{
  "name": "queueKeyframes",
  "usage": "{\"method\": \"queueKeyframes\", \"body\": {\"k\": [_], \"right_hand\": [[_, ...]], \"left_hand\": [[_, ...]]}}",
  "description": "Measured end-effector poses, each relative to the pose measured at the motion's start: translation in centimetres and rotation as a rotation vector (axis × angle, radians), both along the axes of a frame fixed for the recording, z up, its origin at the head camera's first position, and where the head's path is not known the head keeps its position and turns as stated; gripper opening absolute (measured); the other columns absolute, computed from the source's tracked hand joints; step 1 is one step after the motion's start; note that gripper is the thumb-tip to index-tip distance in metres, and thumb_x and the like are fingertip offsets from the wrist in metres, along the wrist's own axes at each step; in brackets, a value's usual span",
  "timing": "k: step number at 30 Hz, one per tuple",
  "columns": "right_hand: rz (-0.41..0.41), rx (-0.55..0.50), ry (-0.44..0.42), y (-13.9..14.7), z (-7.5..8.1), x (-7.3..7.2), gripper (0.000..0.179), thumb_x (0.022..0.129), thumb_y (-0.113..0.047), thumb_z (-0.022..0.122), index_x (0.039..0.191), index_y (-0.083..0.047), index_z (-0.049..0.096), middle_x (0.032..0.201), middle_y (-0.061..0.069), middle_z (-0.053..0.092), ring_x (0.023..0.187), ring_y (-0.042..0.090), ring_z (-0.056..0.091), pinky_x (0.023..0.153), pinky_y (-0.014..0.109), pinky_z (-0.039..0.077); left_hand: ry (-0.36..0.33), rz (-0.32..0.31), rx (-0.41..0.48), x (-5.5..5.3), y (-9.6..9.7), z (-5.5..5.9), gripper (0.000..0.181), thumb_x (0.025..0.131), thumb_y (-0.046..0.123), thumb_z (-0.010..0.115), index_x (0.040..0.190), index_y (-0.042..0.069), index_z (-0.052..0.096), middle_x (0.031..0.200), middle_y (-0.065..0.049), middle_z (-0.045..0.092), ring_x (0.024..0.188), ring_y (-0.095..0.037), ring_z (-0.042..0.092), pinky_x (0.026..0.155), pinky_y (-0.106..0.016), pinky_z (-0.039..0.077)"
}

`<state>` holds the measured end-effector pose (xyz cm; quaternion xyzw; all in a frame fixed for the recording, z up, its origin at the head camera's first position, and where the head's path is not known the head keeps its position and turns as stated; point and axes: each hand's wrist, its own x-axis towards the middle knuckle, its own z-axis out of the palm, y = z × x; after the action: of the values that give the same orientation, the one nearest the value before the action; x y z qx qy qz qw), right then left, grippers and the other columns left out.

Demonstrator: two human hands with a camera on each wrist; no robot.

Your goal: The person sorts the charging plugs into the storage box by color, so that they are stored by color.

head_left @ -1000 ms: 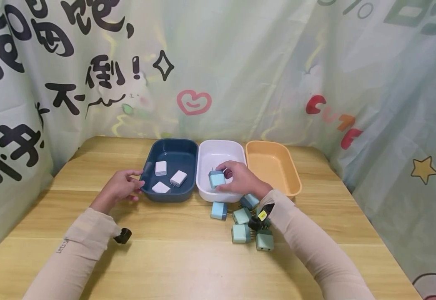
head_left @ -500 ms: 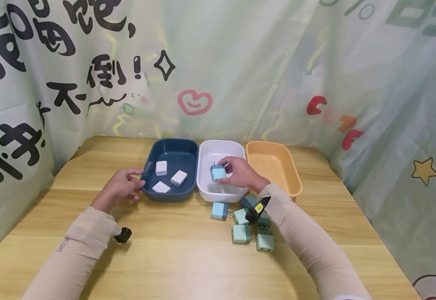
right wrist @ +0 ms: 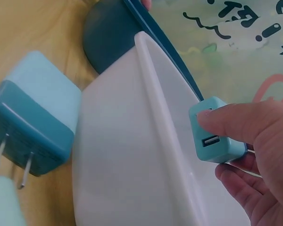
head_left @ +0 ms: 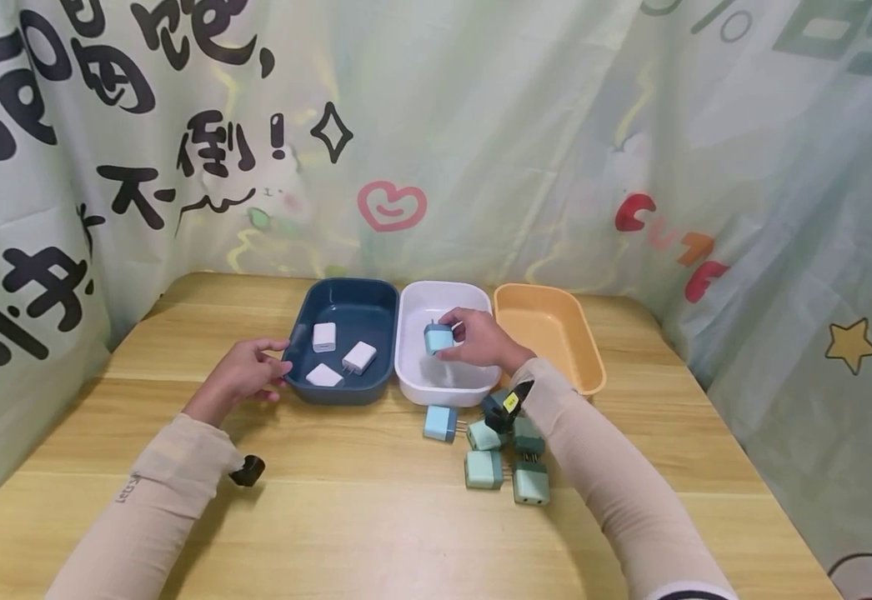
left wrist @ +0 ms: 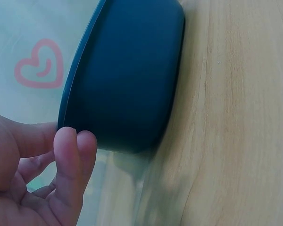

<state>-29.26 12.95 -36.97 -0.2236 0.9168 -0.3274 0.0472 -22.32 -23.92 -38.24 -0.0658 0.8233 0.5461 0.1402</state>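
Note:
My right hand (head_left: pixel 484 337) pinches a light-blue USB wall charger (head_left: pixel 438 338) over the white bin (head_left: pixel 447 393). In the right wrist view, the thumb lies on the port face of the charger (right wrist: pixel 212 141), and the other fingers are partly hidden behind it. My left hand (head_left: pixel 244 371) holds the left rim of the dark blue bin (head_left: pixel 342 396) between thumb and fingers. In the left wrist view, the fingertips (left wrist: pixel 68 141) meet at the rim of that bin (left wrist: pixel 127 70). White chargers (head_left: pixel 359 357) lie inside the dark blue bin.
A yellow bin (head_left: pixel 593 379) stands at the right of the row, partly behind the right wrist. In front of the bins lie a blue charger (head_left: pixel 439 423) and several green chargers (head_left: pixel 483 469), close under the right forearm. A printed curtain (head_left: pixel 481 125) hangs behind the wooden table (head_left: pixel 353 517).
My right hand has risen slightly and moved a little farther back over the white bin, still pinching the light-blue charger. The left hand has stayed on the dark blue bin.

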Motion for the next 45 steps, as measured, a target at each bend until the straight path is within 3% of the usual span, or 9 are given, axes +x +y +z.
{"method": "queueKeyframes", "body": {"k": [24,35,45], "right_hand": [[-0.039,0.010,-0.026,0.5,-0.7,-2.0,0.054,0.073,-0.019,0.087,0.116,-0.001,0.061,0.114,0.012,0.062,0.096,0.026,0.060,0.086,0.036,0.052],[-0.034,0.002,-0.034,0.7,-1.1,-2.2,0.054,0.072,-0.020,0.087,0.116,-0.001,0.062,0.114,0.013,0.063,0.095,0.025,0.062,0.086,0.035,0.052],[-0.079,-0.009,-0.061,0.8,-0.7,-1.9,0.047,0.079,-0.019,0.082,0.117,-0.001,0.061,0.110,0.013,0.063,0.100,0.026,0.062,0.089,0.037,0.052]], "left_hand": [[0.014,-0.002,0.014,-0.1,0.1,-0.3,0.058,0.097,0.004,0.058,0.149,0.000,0.033,0.113,-0.024,0.054,0.079,-0.024,0.061,0.060,-0.032,0.057],[0.012,0.002,0.014,-0.2,0.1,-0.5,0.058,0.097,0.004,0.058,0.149,0.001,0.034,0.114,-0.025,0.054,0.080,-0.026,0.061,0.060,-0.032,0.057],[0.007,0.013,0.007,-0.2,0.0,-0.4,0.057,0.097,0.005,0.058,0.149,0.002,0.035,0.114,-0.023,0.053,0.083,-0.028,0.061,0.062,-0.033,0.057]]}}
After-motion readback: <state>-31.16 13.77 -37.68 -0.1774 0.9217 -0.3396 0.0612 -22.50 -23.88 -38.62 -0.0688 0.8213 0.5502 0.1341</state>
